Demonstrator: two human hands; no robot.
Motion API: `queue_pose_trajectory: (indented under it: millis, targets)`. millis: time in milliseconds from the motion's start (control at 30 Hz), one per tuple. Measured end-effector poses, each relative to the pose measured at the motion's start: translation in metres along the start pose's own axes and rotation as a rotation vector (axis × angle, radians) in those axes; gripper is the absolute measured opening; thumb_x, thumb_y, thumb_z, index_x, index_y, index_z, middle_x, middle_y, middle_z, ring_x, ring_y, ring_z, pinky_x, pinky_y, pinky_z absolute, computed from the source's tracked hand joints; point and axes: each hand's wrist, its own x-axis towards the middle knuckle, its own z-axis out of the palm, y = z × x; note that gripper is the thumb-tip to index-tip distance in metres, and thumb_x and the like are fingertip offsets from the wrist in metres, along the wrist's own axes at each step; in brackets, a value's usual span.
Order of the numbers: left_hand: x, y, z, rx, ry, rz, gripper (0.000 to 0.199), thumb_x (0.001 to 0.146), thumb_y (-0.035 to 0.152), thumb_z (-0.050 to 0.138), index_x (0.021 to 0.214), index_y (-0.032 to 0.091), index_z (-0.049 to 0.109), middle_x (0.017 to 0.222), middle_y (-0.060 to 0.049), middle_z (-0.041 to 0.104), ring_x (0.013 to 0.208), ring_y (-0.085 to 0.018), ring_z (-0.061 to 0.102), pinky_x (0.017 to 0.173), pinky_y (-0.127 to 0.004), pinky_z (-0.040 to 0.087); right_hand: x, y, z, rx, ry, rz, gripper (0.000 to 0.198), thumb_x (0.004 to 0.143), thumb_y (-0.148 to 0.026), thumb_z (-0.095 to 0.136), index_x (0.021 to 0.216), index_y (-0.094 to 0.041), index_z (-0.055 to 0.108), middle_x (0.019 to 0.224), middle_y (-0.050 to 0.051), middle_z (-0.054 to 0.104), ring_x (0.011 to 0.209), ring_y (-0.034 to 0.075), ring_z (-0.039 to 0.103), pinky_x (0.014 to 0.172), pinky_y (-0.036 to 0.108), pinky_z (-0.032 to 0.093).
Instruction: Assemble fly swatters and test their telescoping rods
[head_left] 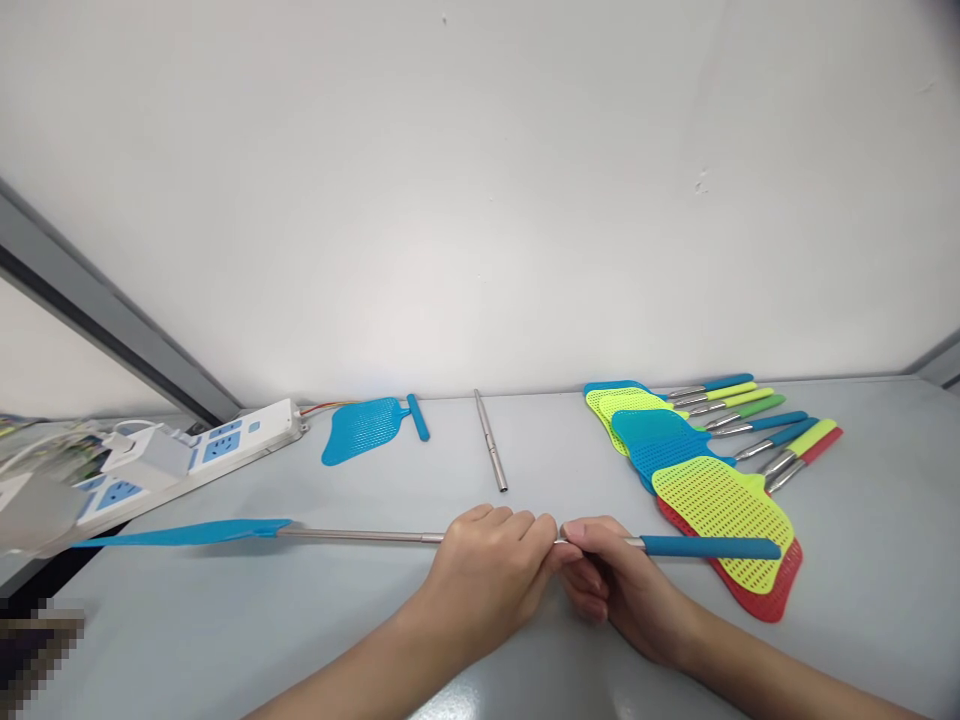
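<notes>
A blue fly swatter with a telescopic metal rod stretches sideways above the table, its blue head to the left and its blue grip to the right. My left hand is wrapped round the middle of the rod. Close beside it, my right hand pinches the rod near the blue grip. Behind my hands lie a loose metal telescopic rod, a loose blue swatter head and a separate blue grip.
At the right lies a fanned pile of fly swatters in blue, yellow, green and red. A white power strip with plugs and cables sits at the left. A white wall rises behind the grey table.
</notes>
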Motion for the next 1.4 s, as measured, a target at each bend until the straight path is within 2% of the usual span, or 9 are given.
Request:
queue_pose_trajectory:
  millis: [300,1400]
  targets:
    - [-0.0017,-0.0001,0.0014,0.020,0.048,0.011,0.029,0.086,0.029,0.033,0.060,0.019,0.041,0.049,0.004,0.048,0.044,-0.013,0.043,0.046,-0.026,0.025,-0.0012,-0.0005,0.0010,0.000,-0.001,-0.002,0.036,0.079,-0.031,0.042,0.047,-0.016,0.034,0.043,-0.006,0.027,0.039,0.006,0.027,0.040,0.022,0.018]
    - [0.0005,-0.0028,0.0013,0.009,0.040,0.023,0.032,0.087,0.030,0.030,0.060,0.018,0.043,0.050,0.003,0.049,0.044,-0.012,0.043,0.046,-0.024,0.027,-0.0005,-0.0002,-0.0009,0.004,-0.004,-0.002,0.036,0.079,-0.029,0.042,0.047,-0.017,0.033,0.044,-0.006,0.026,0.039,0.006,0.027,0.040,0.022,0.017]
